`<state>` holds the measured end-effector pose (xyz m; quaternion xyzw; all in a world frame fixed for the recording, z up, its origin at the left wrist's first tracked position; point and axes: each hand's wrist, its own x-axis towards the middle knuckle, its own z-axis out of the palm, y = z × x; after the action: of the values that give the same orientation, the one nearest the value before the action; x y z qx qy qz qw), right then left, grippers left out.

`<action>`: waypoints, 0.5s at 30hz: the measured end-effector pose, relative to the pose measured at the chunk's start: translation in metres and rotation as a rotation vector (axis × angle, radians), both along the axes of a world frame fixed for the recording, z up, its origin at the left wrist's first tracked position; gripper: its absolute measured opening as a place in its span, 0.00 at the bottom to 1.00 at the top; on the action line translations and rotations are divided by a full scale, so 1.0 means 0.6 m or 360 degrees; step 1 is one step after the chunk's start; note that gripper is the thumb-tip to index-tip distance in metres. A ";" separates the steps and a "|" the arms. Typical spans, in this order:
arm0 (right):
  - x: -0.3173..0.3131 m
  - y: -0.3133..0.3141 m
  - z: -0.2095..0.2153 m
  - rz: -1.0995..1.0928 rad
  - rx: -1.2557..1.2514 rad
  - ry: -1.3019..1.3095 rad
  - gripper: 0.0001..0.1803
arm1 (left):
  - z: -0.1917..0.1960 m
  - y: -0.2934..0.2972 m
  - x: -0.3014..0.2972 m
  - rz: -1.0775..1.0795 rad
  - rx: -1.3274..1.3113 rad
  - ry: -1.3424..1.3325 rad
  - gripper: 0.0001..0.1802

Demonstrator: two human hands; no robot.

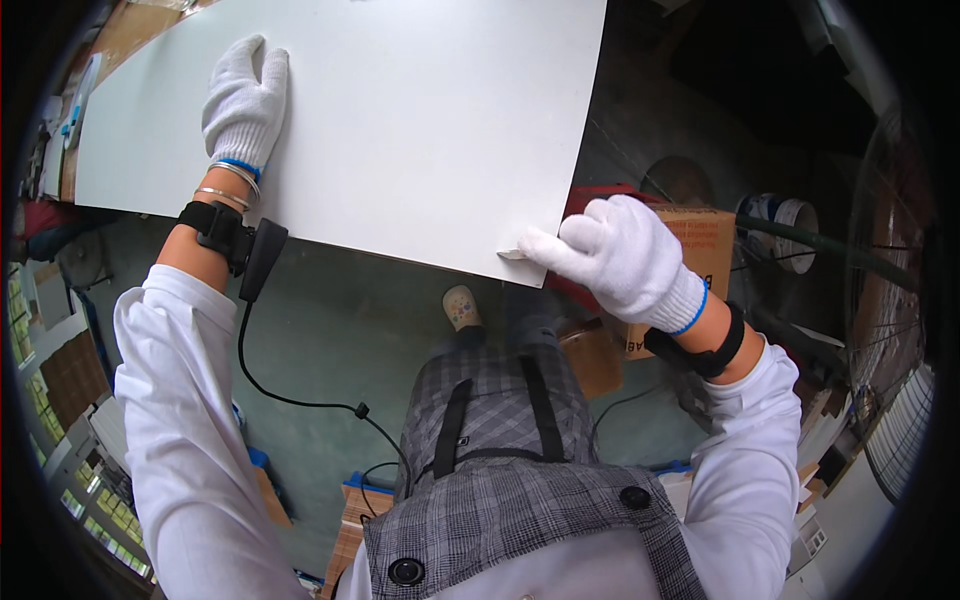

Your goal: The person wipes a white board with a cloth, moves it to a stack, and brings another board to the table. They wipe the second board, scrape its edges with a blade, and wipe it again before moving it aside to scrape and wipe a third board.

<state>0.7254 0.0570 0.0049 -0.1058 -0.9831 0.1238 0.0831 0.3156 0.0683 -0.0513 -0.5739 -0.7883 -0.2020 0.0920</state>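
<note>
A large white panel [420, 120] lies across the work surface in front of me, its near right corner jutting toward my right side. My left hand [246, 100], in a white knit glove with a blue cuff edge, rests on the panel's left part, thumb apart from the fingers. At the near right corner is my right hand [625, 255], gloved the same way, its fingers curled and pressed together. Under its fingertip a small thin greyish piece [512, 254] shows against the panel; whether it is a blade or a lifted flake I cannot tell.
An orange-brown cardboard box [690, 250] stands on the floor to the right, beside something red [570, 285]. Farther right is a white bucket [795, 235]. A black cable [300, 403] runs from my left wrist strap. My shoe [461, 308] is below the panel's edge.
</note>
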 end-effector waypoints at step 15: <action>0.021 -0.006 0.008 0.0107 -0.0005 -0.0065 0.21 | -0.004 0.004 0.001 0.0011 0.0055 -0.0042 0.27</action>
<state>0.7379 0.0535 0.0099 -0.0754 -0.9874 0.1260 0.0587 0.3164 0.0705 -0.0539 -0.5666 -0.7879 -0.2230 0.0922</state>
